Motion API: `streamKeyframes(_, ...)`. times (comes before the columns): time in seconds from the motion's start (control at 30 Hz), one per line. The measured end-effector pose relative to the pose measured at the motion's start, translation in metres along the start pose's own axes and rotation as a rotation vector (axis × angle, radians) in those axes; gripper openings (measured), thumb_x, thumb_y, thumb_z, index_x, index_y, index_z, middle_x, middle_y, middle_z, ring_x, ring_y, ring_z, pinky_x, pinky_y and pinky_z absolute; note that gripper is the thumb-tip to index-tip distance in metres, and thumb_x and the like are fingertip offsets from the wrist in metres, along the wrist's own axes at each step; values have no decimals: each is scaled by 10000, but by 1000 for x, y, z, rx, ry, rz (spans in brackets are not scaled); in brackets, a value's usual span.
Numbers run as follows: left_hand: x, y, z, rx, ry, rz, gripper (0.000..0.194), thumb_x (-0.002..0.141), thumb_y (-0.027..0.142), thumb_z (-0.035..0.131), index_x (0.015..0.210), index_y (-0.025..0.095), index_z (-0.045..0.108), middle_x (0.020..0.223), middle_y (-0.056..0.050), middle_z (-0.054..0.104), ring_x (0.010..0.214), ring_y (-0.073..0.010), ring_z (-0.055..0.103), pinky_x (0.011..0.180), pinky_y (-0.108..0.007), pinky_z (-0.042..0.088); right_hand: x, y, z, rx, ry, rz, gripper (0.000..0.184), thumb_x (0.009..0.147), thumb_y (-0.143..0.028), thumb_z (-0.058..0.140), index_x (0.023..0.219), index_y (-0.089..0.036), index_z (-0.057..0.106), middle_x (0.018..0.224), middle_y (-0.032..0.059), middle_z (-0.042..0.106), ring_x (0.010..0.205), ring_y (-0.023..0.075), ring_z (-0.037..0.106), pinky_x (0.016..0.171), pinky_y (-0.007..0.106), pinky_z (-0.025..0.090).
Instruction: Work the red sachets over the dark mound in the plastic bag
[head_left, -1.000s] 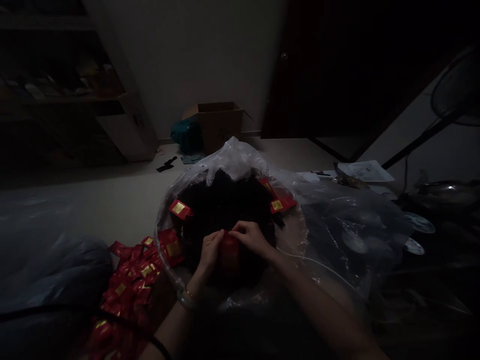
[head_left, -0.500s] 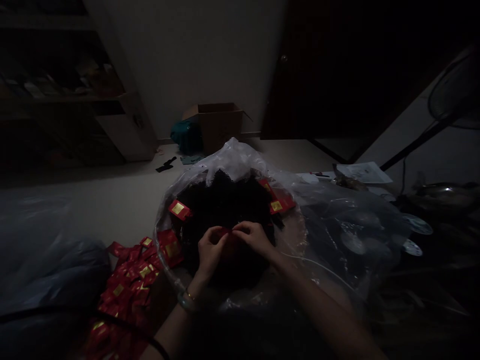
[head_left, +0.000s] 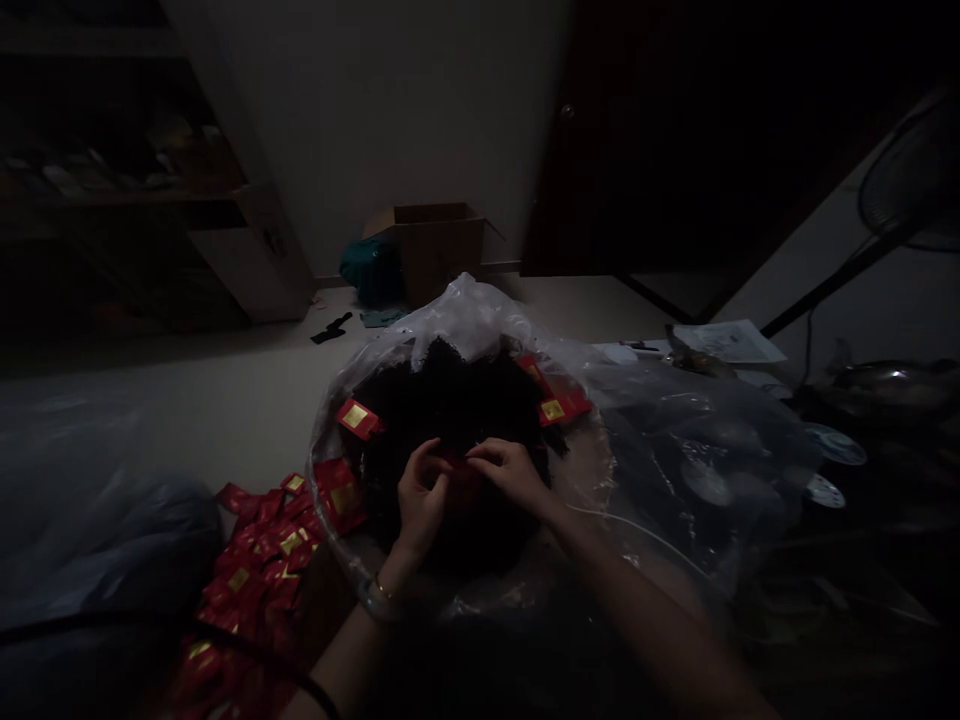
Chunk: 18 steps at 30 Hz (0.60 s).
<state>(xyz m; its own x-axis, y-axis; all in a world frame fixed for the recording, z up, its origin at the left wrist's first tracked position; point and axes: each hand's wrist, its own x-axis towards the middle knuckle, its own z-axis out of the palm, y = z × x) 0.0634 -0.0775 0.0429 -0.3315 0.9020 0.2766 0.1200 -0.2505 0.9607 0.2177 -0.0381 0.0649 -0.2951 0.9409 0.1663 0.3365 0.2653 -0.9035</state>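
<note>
Over a dark heap of loose black material [head_left: 450, 400], my left hand [head_left: 421, 497] and my right hand [head_left: 510, 475] come together at a small red packet [head_left: 463, 478]. The packet is dim, and its edges are hard to make out. My right thumb and fingers are pinched at its top edge. On the other side, my left thumb and a finger hold its left edge, with the index finger lifted a little. The heap lies in a round container lined with a clear plastic bag [head_left: 472, 318]. A red packet with a gold label [head_left: 358, 418] rests at the heap's left edge.
More red packets [head_left: 551, 400] lie at the heap's right, and a large pile of red packets [head_left: 259, 570] is at the lower left. Behind stands an open cardboard box [head_left: 442, 245]. Clear plastic sheeting [head_left: 697, 460] spreads right, near a metal pan [head_left: 892, 378].
My left fingers have opened slightly and drawn a little left, away from my right fingertips. My right hand stays nearly in place. The surroundings look the same.
</note>
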Motion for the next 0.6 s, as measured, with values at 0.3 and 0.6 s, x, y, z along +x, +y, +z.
streamKeyframes(0.3,10,3,-7,-20,-111,-225,180,668,352,696,645,173,695,630,-9,648,650,-154,592,627,-249,460,2,1,1,36,-42,67,98,722,-247,650,753,-190,723,787,35,719,769,191,651,742,306,481)
streamKeyframes(0.6,22,-22,-8,-303,71,-514,364,646,419,679,874,137,699,760,-45,676,466,-56,455,418,-175,309,10,17,-6,388,131,323,230,652,-389,700,702,-168,664,551,-23,624,464,124,553,467,240,449)
